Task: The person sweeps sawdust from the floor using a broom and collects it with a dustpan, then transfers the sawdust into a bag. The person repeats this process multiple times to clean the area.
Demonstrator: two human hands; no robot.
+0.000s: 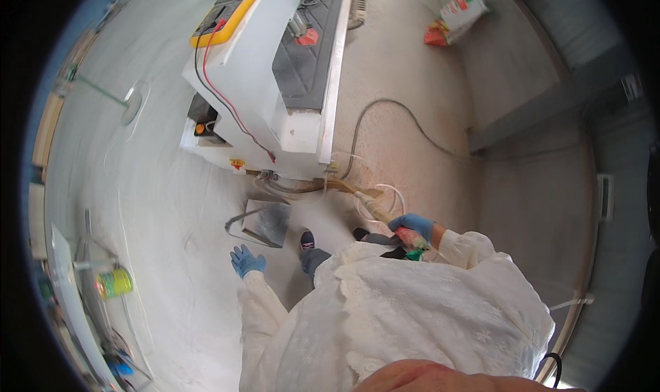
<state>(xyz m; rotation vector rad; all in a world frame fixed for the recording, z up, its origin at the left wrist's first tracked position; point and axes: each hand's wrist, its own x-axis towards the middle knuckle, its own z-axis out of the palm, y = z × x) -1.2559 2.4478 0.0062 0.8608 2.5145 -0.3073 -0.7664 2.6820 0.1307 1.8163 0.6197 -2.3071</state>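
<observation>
My left hand [247,261], in a blue glove, is held out over the floor with its fingers spread and nothing in it. A grey square pan with a dark looped handle, like a dustpan [268,223], lies just beyond it. My right hand [414,224], also blue-gloved, is wrapped round a broom [375,208]. The broom's pale tan shaft slants away to the left, toward a yellowish-brown end beside the white machine; its near end looks red and green. Part of the grip is hidden behind the glove.
A white machine cabinet [251,69] stands ahead, with a yellow multimeter [227,14] on top and its red and black leads hanging down. A dark cable [405,110] crosses the floor. A red, white and green bag [457,17] lies far right; a green-yellow can [113,282] is at left.
</observation>
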